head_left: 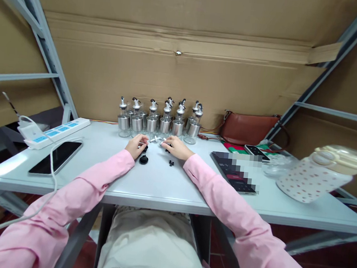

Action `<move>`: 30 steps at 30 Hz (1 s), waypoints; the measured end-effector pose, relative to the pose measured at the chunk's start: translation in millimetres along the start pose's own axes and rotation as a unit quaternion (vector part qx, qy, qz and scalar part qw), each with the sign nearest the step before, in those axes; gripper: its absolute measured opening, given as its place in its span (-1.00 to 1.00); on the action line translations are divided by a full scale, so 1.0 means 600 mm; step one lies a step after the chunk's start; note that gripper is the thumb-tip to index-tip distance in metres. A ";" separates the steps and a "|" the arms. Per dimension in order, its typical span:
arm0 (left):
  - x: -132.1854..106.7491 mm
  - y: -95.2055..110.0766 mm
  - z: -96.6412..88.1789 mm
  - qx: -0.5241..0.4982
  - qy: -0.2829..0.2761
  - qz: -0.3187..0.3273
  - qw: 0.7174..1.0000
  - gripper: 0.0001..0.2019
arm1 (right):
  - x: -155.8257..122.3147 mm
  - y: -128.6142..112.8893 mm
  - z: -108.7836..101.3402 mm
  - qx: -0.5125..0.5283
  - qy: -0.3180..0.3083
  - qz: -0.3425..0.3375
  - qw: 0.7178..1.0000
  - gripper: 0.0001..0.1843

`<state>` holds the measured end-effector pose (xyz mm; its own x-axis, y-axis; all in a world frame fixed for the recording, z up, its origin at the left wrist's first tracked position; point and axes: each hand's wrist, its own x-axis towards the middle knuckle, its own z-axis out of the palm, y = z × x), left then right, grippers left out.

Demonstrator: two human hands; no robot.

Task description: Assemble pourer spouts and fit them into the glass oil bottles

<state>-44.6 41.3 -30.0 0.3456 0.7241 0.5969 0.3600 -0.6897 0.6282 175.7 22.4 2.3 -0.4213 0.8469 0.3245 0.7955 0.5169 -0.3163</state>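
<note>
Both hands, left hand (137, 143) and right hand (176, 146), curl loosely over small parts (156, 139)

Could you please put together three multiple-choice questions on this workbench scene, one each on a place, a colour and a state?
1. Where does the row of glass dispenser bottles stand?
A. along the cardboard wall behind the hands
B. on the power strip
C. at the near table edge

2. What colour is the handbag?
A. blue
B. brown
C. white

3. How does the spotted flask lie?
A. upright
B. on its side
C. upside down

Answers: 1 A, the bottles line the back of the table beyond the left hand and right hand. 2 B, its leather is reddish brown. 3 B, its lid points sideways to the right.
</note>
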 end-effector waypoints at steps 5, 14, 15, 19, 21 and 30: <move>-0.001 0.029 0.002 0.115 0.037 0.108 0.987 -0.50 | -0.010 -0.021 -0.024 0.174 0.098 0.011 0.980 -0.77; 0.006 0.079 0.030 0.210 0.102 0.299 0.925 -0.63 | -0.020 -0.061 -0.043 0.551 0.037 0.175 0.815 -0.83; 0.006 0.079 0.030 0.212 0.100 0.307 0.922 -0.67 | -0.021 -0.061 -0.046 0.562 0.031 0.190 0.804 -0.84; 0.006 0.080 0.026 0.236 0.074 0.302 0.921 -0.81 | -0.027 -0.057 -0.053 0.605 0.001 0.210 0.768 -0.87; 0.005 0.083 0.025 0.241 0.062 0.298 0.921 -0.79 | -0.029 -0.055 -0.053 0.617 -0.015 0.216 0.757 -0.86; 0.001 0.080 0.027 0.266 0.016 0.323 0.908 -0.75 | -0.024 -0.018 -0.050 0.425 -0.095 0.114 0.893 -0.78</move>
<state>-13.1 8.6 -7.5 0.6104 0.1616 0.7754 0.4616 -0.8681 -0.1825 186.2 0.6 27.6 -0.4203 0.9067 0.0340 0.2853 0.1677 -0.9436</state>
